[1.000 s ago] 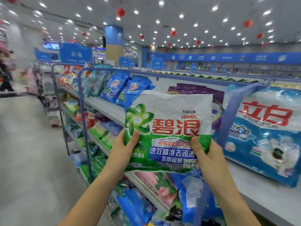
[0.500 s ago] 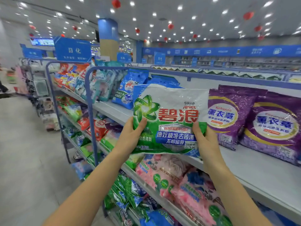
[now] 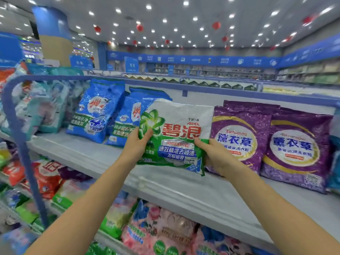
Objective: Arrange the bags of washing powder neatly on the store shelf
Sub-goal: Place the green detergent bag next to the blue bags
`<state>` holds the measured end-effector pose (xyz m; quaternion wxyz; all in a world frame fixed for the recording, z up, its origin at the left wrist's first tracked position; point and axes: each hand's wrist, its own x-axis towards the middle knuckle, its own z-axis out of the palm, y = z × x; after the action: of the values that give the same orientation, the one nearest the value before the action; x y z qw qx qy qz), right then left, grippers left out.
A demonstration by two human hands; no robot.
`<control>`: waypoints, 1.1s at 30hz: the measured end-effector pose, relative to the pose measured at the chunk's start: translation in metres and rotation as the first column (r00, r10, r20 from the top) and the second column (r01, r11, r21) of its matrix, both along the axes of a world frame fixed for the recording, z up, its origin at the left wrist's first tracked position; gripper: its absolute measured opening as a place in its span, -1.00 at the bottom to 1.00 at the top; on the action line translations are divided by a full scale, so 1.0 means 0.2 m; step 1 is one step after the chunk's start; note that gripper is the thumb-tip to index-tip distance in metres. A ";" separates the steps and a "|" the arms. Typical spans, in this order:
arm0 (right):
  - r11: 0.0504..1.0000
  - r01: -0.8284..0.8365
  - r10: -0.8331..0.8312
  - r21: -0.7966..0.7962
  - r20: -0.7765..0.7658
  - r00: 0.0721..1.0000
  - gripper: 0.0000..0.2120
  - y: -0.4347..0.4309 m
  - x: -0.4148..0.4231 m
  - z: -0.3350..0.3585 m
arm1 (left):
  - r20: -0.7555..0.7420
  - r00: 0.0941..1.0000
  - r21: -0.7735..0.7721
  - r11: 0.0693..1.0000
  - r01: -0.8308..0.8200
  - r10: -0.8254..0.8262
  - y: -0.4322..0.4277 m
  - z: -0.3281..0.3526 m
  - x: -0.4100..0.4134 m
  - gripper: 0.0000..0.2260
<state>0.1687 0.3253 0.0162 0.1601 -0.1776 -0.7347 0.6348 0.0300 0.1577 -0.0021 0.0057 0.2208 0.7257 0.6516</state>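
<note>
bag: the green-and-white bag (image 3: 176, 137) is dead centre of the frame. I'm holding it upright, label facing me, in front of the top shelf (image 3: 165, 183). Can't tell if its bottom edge is touching the board yet.
left hand: my left hand (image 3: 137, 146) grips the bag's lower left edge, thumb on the front, fingers tucked behind.
right hand: my right hand (image 3: 219, 155) does the same on the lower right edge, thumb over the green band.
slot: it goes between the blue bags (image 3: 97, 111) to the left of centre and the purple bags (image 3: 237, 137) on the right. The bag's right side already overlaps the nearest purple one.
how I'd do it: bottom edge down first, then lean the top back at the same tilt as the neighbours. I'd nudge it a touch left so it sits just beside the purple bag, not on it.
watch out: powder bags slump, so I reckon letting go one hand at a time is safer, and my right knuckles could shove the purple bag crooked.
</note>
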 end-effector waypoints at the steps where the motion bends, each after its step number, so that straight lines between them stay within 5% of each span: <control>1: 1.000 0.026 -0.026 -0.018 0.028 0.999 -0.83 0.02 -0.02 0.00 | 0.014 1.000 -0.004 1.000 0.026 -0.026 0.04 -0.02 -0.04 -0.84; 5: 0.986 0.162 -0.160 -0.023 0.091 0.983 -0.82 0.07 -0.10 -0.02 | 0.043 0.994 -0.136 0.985 0.104 -0.099 0.18 -0.03 -0.19 -0.58; 10: 0.921 0.384 -0.373 -0.064 0.135 0.918 -0.81 0.09 -0.22 -0.06 | 0.073 0.970 -0.233 0.942 0.242 -0.231 0.28 -0.03 -0.34 -0.56; 16: 0.827 0.555 -0.538 -0.090 0.162 0.827 -0.64 0.06 -0.31 -0.13 | 0.182 0.933 -0.157 0.928 0.338 -0.309 0.36 -0.06 -0.37 -0.55; 24: 0.760 0.649 -0.649 -0.018 0.036 0.760 -0.71 0.00 -0.28 -0.14 | 0.294 0.878 -0.061 0.910 0.411 -0.377 0.36 -0.06 -0.41 -0.48; 30: 0.702 0.706 -0.706 0.098 -0.034 0.707 -0.81 0.03 -0.24 -0.10 | 0.164 0.901 0.012 0.914 0.404 -0.401 0.33 -0.05 -0.41 -0.58; 33: 0.672 0.726 -0.729 0.147 -0.046 0.683 -0.87 0.05 -0.25 -0.10 | -0.035 0.878 -0.022 0.878 0.478 -0.478 0.30 -0.05 -0.44 -0.32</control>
<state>0.1178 0.3360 -0.0040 0.4064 -0.4477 -0.6510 0.4589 -0.0589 0.2171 -0.0117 0.1535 0.4057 0.6530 0.6209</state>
